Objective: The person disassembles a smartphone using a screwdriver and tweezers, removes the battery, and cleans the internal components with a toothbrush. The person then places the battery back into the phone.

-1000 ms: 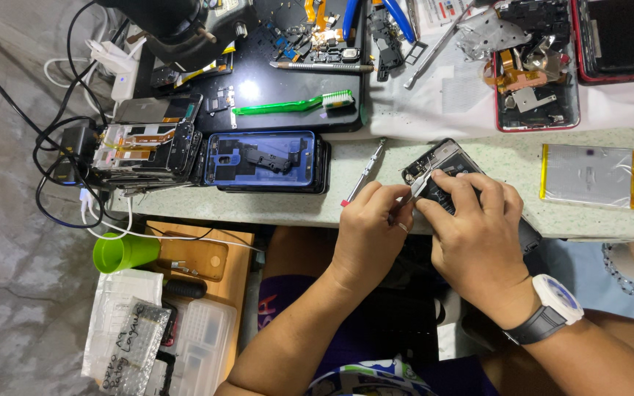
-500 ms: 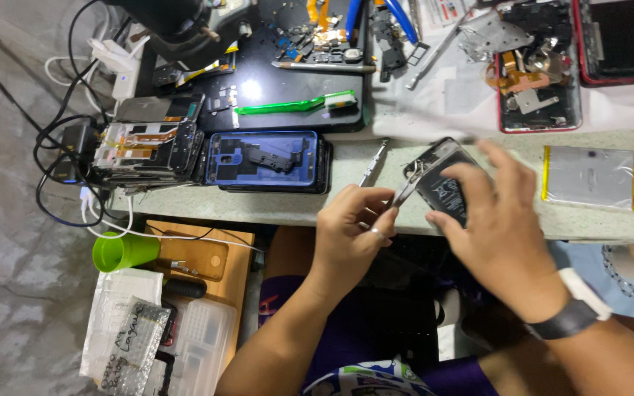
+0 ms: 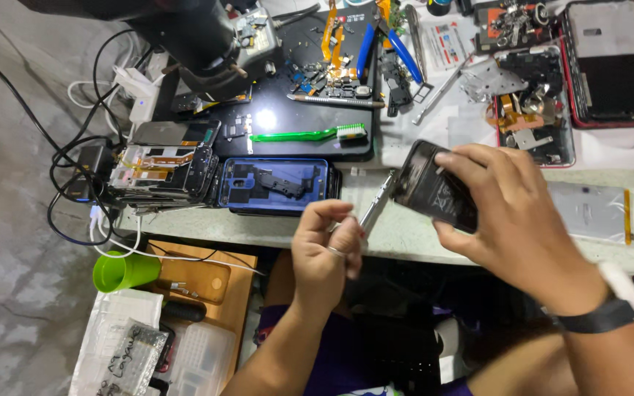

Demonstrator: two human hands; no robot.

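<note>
The bench point(image 3: 405, 238) is carrying a crowd of repair clutter. A blue phone frame point(image 3: 273, 183) is lying near the front edge toward the left, with a stack of opened phone bodies point(image 3: 163, 169) just beside it at the left end, where black and white cables point(image 3: 82, 183) are spilling over the edge. Behind these a black work mat point(image 3: 295, 117) is holding a green brush point(image 3: 306, 134), small parts and blue-handled pliers point(image 3: 398, 48). Toward the far right corner an opened red-rimmed phone point(image 3: 533, 103) and a dark red-edged tray point(image 3: 610, 62) are lying side by side, and a silver battery pack point(image 3: 588, 213) is resting near the front right edge. Below the bench a green cup point(image 3: 122, 271) is standing on a wooden stool point(image 3: 199, 279).

Compared with half a second earlier, the right hand point(image 3: 515, 220) is lifting the dark phone part point(image 3: 434, 194) higher and tilting it toward the front edge, and the left hand has dropped lower, off the front edge.

The left hand point(image 3: 324, 253) is curling closed, pinching a slim metal screwdriver point(image 3: 376, 205) whose tip is pointing up toward the phone part. The right hand is gripping the phone part from above, fingers wrapping its far edge and thumb under its near edge, above the bench's front edge near the middle.
</note>
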